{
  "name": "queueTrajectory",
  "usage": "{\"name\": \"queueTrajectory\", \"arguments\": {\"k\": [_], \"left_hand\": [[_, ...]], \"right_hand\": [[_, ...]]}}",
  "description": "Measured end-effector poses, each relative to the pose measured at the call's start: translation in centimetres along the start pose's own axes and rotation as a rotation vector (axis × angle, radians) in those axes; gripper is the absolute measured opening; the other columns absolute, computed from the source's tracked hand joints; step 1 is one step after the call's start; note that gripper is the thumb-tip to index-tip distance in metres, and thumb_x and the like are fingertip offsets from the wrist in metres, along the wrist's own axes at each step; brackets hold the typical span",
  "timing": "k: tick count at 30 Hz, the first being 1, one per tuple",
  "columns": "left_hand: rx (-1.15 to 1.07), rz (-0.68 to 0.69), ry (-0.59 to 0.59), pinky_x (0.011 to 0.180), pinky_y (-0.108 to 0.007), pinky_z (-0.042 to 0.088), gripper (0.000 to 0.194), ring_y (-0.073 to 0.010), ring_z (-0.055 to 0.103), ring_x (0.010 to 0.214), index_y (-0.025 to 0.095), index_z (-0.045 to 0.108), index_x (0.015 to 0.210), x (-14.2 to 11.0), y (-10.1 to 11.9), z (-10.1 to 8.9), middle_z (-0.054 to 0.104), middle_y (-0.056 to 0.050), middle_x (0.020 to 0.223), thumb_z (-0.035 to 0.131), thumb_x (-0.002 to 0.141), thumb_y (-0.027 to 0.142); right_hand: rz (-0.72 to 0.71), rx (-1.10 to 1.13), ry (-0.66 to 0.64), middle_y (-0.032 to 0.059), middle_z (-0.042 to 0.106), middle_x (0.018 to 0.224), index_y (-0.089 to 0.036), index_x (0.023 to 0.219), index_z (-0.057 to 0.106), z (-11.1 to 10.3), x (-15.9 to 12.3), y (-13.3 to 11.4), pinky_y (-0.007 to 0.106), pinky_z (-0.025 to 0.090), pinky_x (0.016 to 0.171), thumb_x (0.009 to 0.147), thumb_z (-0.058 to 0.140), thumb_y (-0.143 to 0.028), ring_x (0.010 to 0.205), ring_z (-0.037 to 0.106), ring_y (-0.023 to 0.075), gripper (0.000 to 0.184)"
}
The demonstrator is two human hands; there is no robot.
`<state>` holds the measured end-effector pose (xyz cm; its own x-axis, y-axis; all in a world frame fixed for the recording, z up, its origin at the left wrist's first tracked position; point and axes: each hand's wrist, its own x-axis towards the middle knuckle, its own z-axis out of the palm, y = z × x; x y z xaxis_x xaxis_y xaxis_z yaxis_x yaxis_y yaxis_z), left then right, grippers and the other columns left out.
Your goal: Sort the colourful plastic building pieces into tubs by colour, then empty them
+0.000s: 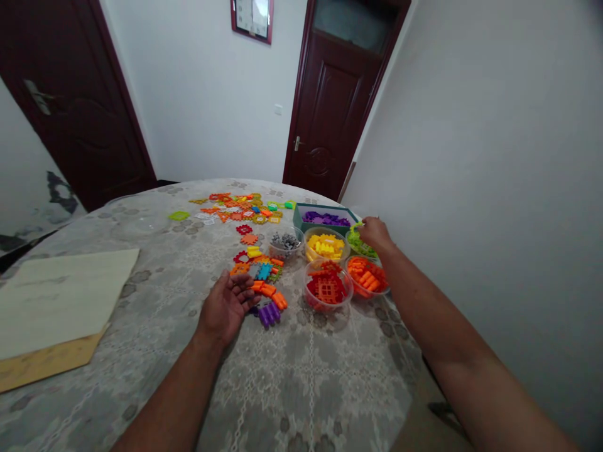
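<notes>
My right hand (375,234) reaches over the bowl of lime-green plastic pieces (360,243), its fingers closed on a lime-green building piece (356,226) that partly shows at the fingertips. My left hand (229,306) rests palm up on the table, fingers spread and holding nothing. Beside its fingertips lie a curved row of orange pieces (268,289) and a ribbed purple piece (269,315). Just beyond are a blue piece (264,271) and more orange ones.
Clear bowls hold red pieces (328,290), orange pieces (366,276), yellow pieces (325,247) and grey pieces (285,242). Behind them stands a green box (301,220) with purple pieces. Mixed pieces (242,204) lie farther back. Cream sheets (70,295) lie at left.
</notes>
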<state>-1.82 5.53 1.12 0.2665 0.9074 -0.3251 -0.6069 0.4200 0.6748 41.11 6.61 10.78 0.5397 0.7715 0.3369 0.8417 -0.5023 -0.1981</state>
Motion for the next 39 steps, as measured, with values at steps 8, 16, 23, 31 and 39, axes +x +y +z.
{"name": "queueTrajectory", "arguments": {"k": [8, 16, 23, 31, 39], "left_hand": [[0.002, 0.006, -0.009, 0.061, -0.035, 0.063, 0.038, -0.0196, 0.070, 0.065, 0.012, 0.070, 0.091, 0.3, -0.2, -0.3, 0.073, -0.010, 0.083, 0.049, 0.105, 0.040], [0.011, 0.006, -0.002, 0.060, -0.034, 0.061, 0.039, -0.0182, 0.068, 0.062, 0.011, 0.070, 0.092, 0.1, -0.1, -0.1, 0.072, -0.010, 0.082, 0.048, 0.105, 0.039], [-0.002, 0.035, 0.016, 0.061, -0.035, 0.061, 0.036, -0.0186, 0.067, 0.062, 0.012, 0.070, 0.093, 0.2, -0.1, 0.0, 0.071, -0.009, 0.082, 0.051, 0.103, 0.041], [-0.057, 0.260, 0.196, 0.061, -0.032, 0.058, 0.035, -0.0175, 0.063, 0.065, 0.014, 0.067, 0.084, 1.3, 0.6, -0.9, 0.066, -0.005, 0.078, 0.054, 0.098, 0.044], [0.004, 0.441, 0.371, 0.065, -0.030, 0.055, 0.030, -0.0159, 0.062, 0.068, 0.016, 0.065, 0.088, 2.4, 0.7, -2.2, 0.065, -0.003, 0.079, 0.061, 0.088, 0.046]], "right_hand": [[-0.009, -0.090, -0.101, 0.0201, 0.075, 0.130, -0.011, 0.130, 0.077, 0.9, 0.2, 2.7, 0.031, 0.049, 0.107, 0.089, 0.056, -0.009, 0.124, 0.071, 0.0289, 0.045], [-0.048, -0.095, -0.194, 0.0122, 0.076, 0.131, -0.019, 0.124, 0.081, 1.4, -0.4, 4.0, 0.027, 0.049, 0.104, 0.083, 0.062, -0.008, 0.122, 0.071, 0.0255, 0.046], [0.031, 0.000, -0.207, 0.0091, 0.082, 0.096, -0.017, 0.117, 0.082, -0.4, 0.4, 5.9, 0.022, 0.053, 0.076, 0.082, 0.065, -0.014, 0.087, 0.076, 0.0195, 0.039], [0.041, 0.060, -0.251, 0.0031, 0.076, 0.077, -0.015, 0.105, 0.083, -0.9, -1.6, 5.7, 0.020, 0.047, 0.061, 0.077, 0.066, -0.013, 0.065, 0.067, 0.0137, 0.032], [-0.077, 0.017, -0.285, 0.0040, 0.073, 0.075, -0.015, 0.084, 0.078, -2.2, -4.8, 3.6, 0.025, 0.041, 0.062, 0.078, 0.067, -0.012, 0.068, 0.064, 0.0166, 0.013]]}}
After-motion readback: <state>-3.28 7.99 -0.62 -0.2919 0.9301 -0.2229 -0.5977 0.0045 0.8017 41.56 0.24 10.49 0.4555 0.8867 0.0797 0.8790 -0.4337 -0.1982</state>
